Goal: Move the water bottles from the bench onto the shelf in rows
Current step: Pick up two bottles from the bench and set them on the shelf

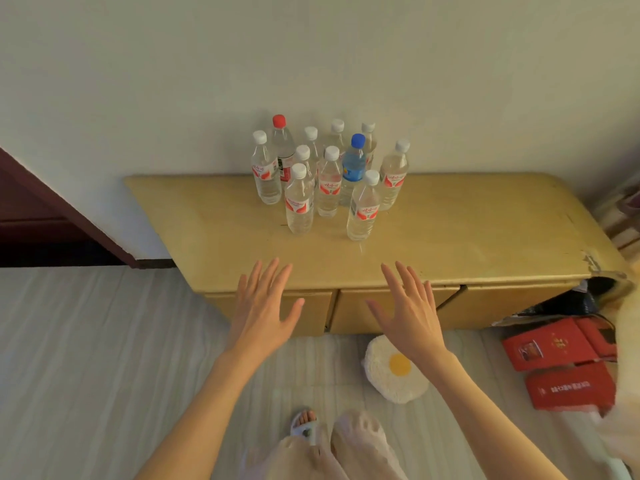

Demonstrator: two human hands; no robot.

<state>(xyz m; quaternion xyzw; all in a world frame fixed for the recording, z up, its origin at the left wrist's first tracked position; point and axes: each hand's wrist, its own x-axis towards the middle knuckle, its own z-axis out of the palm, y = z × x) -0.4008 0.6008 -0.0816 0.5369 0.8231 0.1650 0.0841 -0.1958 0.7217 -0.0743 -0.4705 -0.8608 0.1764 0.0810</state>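
Both hands — left hand and right hand — hover with fingers spread wide, each grip holding nothing, above the near edge of the long yellow wooden desk. Farther back, the clear plastic water bottles stand clustered upright near the wall — one red-capped, one blue-capped.

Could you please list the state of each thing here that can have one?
Left hand: open, fingers spread, holding nothing.
Right hand: open, fingers spread, holding nothing.
Clear plastic water bottles: upright, capped, clustered on the bench.
Yellow wooden bench: bottles not yet moved; right corner chipped.
Red cardboard boxes: lying on the floor.
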